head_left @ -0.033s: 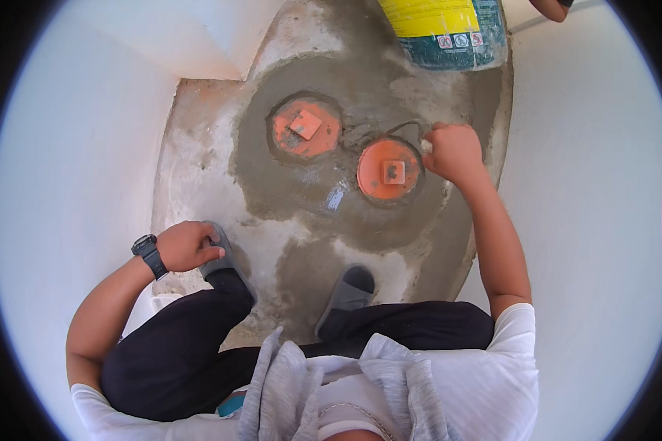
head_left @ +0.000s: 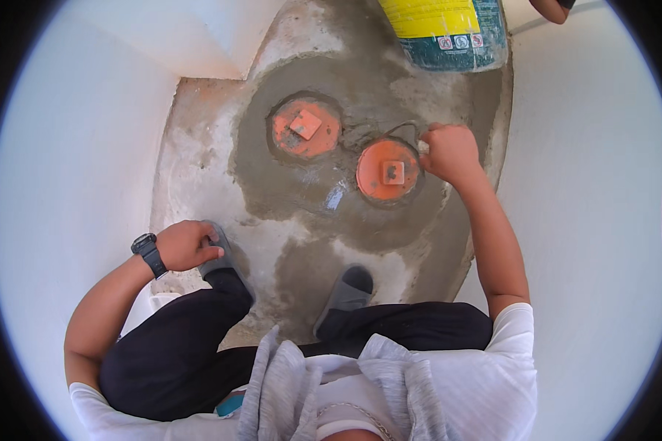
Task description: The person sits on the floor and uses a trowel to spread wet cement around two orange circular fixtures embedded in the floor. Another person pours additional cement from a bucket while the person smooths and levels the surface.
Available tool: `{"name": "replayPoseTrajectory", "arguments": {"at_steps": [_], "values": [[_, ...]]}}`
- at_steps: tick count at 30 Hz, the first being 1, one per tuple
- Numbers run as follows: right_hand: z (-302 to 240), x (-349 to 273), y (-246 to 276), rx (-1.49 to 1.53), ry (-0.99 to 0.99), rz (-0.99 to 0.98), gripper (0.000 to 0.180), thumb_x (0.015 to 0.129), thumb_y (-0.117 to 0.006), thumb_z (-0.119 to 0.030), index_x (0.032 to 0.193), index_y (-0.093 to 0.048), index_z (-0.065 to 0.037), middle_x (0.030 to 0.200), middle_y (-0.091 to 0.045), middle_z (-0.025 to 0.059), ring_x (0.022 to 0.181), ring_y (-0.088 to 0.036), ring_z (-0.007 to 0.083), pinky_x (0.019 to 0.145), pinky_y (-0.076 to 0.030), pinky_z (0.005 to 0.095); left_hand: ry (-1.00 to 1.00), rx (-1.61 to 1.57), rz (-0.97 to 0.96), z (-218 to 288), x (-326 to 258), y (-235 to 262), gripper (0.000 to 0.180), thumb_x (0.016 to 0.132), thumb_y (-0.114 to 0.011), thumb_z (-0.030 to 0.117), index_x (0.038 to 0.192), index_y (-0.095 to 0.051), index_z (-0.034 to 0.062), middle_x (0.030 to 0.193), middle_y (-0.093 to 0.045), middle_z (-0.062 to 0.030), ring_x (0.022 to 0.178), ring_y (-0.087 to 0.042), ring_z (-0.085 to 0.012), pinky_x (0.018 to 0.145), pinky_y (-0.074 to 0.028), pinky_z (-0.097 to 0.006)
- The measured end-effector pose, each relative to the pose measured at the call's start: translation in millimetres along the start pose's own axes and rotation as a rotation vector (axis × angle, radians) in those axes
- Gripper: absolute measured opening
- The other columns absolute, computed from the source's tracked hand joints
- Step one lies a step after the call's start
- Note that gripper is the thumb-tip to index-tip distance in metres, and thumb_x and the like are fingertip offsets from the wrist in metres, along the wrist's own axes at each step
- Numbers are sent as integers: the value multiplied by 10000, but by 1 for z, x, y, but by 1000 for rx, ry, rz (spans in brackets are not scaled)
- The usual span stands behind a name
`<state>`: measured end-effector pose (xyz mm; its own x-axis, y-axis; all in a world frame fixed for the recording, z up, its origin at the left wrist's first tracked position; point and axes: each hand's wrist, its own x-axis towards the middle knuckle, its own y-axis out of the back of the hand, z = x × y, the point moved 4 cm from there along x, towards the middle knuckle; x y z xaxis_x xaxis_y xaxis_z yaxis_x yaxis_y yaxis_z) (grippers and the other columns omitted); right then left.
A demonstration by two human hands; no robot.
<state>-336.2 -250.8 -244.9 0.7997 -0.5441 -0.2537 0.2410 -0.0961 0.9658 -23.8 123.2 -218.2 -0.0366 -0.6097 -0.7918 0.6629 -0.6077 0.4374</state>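
Observation:
My right hand (head_left: pixel 450 153) is closed around the pale handle of a trowel (head_left: pixel 405 125), just right of the nearer orange round cover (head_left: pixel 371 167). The trowel's thin bent neck shows against the wet grey mortar (head_left: pixel 287 187), while its blade blends into the mortar and cannot be made out. A second orange cover (head_left: pixel 324 140), smeared with mortar, lies farther back to the left. Both covers have a raised square knob and sit within the mortar. At the left, my left hand (head_left: pixel 186 246) hangs loosely over my grey slipper (head_left: pixel 224 253), fingers bent and apart, holding nothing visible.
A yellow and dark green bucket (head_left: pixel 456 55) stands at the back right. White walls (head_left: pixel 88 147) close in on both sides, with a wall corner jutting in at back left. Another person's arm (head_left: pixel 550 9) shows at the top right. My right slipper (head_left: pixel 348 294) rests on the floor.
My right hand has shifted very slightly to the left with the trowel. My left hand and the orange covers stay in place.

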Motion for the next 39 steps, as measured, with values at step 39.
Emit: {"name": "replayPoseTrajectory", "arguments": {"at_steps": [39], "values": [[-48, 44, -15, -148, 227, 177, 82, 741, -679, -112, 782, -734, -156, 843, -659, 9, 838, -652, 221, 788, -431, 385, -47, 108, -15, -6, -7, -11, 452, 903, -708, 446, 1052, -692, 19, 854, -719, -166, 843, -707, -363, 761, -549, -445]]}}
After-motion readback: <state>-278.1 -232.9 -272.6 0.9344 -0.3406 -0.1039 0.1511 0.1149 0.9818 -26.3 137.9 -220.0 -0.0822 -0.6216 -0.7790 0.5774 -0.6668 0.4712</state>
